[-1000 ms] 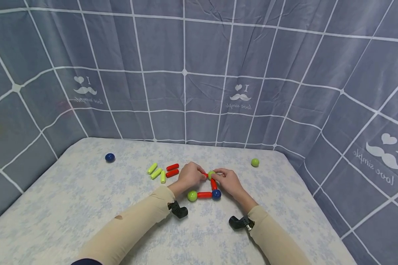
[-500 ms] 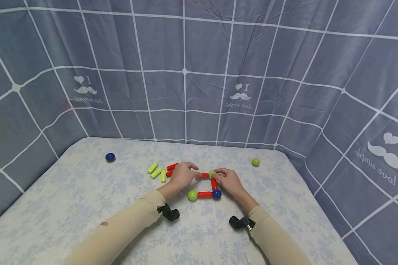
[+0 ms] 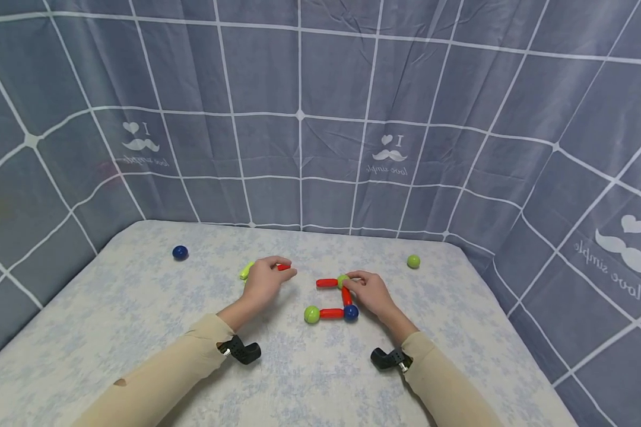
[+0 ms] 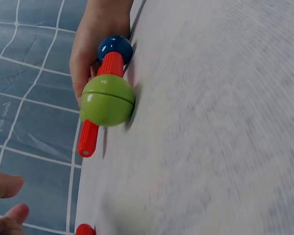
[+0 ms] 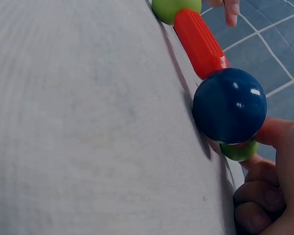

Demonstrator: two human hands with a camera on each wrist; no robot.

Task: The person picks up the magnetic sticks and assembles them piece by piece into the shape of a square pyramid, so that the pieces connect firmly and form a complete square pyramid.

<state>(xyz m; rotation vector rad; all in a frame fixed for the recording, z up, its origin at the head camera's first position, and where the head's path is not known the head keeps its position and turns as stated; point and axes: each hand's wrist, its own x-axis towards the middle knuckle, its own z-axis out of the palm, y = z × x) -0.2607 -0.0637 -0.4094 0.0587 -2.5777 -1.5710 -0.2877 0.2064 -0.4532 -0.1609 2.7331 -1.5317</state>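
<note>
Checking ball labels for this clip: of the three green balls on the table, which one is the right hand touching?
The green ball at the structure's far corner, joined to red sticks, under the right hand fingertips.

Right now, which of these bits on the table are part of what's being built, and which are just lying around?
In use:
- red sticks joined to balls
- green ball pinched by right hand
- blue ball at the corner
- loose red stick under left hand

Lying about:
- lone blue ball
- lone green ball
- yellow-green stick
</note>
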